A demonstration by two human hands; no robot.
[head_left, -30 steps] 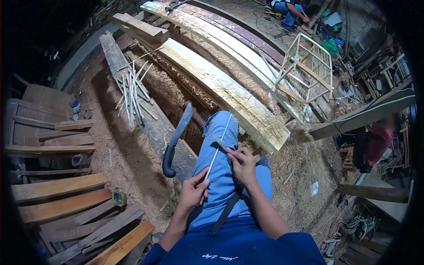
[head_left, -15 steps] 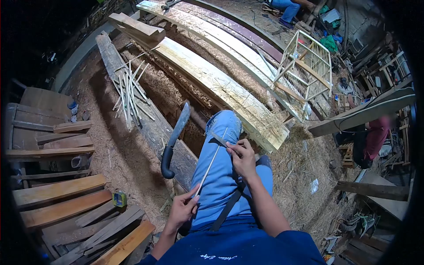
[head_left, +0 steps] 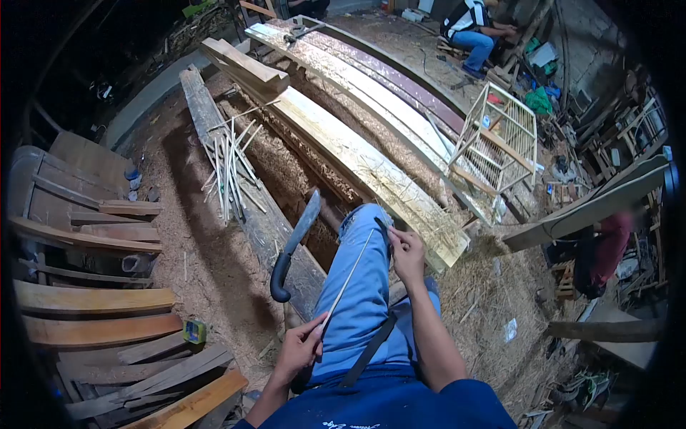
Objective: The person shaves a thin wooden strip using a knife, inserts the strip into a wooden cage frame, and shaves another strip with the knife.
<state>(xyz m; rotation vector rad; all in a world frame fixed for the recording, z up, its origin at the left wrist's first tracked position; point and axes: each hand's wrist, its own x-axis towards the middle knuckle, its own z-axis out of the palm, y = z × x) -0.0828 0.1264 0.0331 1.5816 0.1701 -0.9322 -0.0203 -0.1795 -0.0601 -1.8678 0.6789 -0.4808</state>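
My left hand (head_left: 300, 348) is closed on the lower end of a thin, pale bamboo stick (head_left: 351, 270), which slants up along my jeans-clad thigh. Its far tip lies near my knee. My right hand (head_left: 408, 257) is pinched beside the knee, to the right of the tip and apart from it. A small knife is in those fingers; its blade is now mostly hidden. Left of my leg, a machete (head_left: 306, 220) with a black handle rests on a weathered plank (head_left: 259, 209). Farther up that plank lies a loose pile of similar sticks (head_left: 230, 168).
A thick pale beam (head_left: 336, 143) runs past my knee. Beyond it stands a slatted wooden cage (head_left: 493, 139). Wood pieces (head_left: 100, 330) and a tape measure (head_left: 194, 331) are at left. One person (head_left: 475, 36) sits at the back; another (head_left: 607, 247) is at right.
My right hand has moved off the stick to the right side of my knee, and the knife blade no longer lies across the stick. The view has tilted up slightly.
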